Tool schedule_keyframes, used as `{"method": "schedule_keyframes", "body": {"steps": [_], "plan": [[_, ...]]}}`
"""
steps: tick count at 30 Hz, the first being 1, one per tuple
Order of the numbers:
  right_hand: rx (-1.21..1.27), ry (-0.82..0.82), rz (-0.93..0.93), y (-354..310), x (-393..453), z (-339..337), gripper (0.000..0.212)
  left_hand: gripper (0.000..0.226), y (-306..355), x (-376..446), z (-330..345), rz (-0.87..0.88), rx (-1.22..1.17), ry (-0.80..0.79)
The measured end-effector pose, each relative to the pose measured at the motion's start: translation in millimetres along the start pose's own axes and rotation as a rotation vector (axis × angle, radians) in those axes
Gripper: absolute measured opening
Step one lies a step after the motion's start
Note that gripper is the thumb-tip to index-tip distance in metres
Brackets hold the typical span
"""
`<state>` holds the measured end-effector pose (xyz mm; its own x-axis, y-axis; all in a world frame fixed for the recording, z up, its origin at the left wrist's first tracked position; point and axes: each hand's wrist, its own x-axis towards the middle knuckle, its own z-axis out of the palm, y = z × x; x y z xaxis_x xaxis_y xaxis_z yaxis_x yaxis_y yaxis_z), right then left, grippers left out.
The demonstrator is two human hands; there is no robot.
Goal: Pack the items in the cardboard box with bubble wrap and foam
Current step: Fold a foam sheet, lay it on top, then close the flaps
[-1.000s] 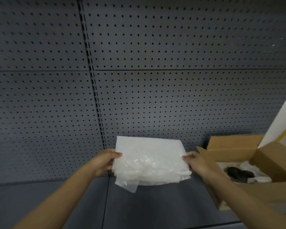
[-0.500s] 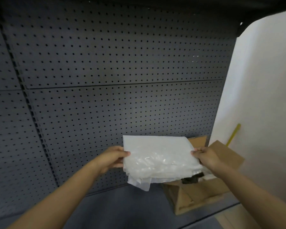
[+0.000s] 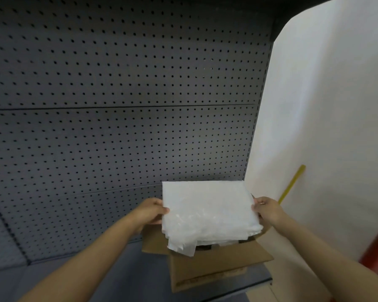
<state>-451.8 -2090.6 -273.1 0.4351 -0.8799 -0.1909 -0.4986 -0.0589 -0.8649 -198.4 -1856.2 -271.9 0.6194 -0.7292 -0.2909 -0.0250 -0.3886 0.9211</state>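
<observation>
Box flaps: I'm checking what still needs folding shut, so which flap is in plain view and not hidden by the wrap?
The near flap of the cardboard box, folded out toward the person. The bubble wrap largely covers the others.

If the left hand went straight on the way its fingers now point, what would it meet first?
The left hand grips the left edge of the folded bubble wrap, fingers pointing right. Going on, it would press into that wrap first; the right hand holds the far edge. Depth is unclear.
</observation>
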Motion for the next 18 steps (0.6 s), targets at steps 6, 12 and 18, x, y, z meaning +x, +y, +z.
{"method": "schedule_keyframes", "body": {"steps": [6,12,18], "plan": [[-0.075,-0.029,0.019,15,33,8,0.018,0.008,-13,31,18,0.002,0.097,0.087],[-0.306,-0.111,-0.037,32,61,24,0.025,0.012,-43,52,27,-0.04,0.349,0.121],[-0.529,-0.204,-0.18,49,77,29,0.034,0.022,-52,51,39,-0.085,0.532,-0.012]]}}
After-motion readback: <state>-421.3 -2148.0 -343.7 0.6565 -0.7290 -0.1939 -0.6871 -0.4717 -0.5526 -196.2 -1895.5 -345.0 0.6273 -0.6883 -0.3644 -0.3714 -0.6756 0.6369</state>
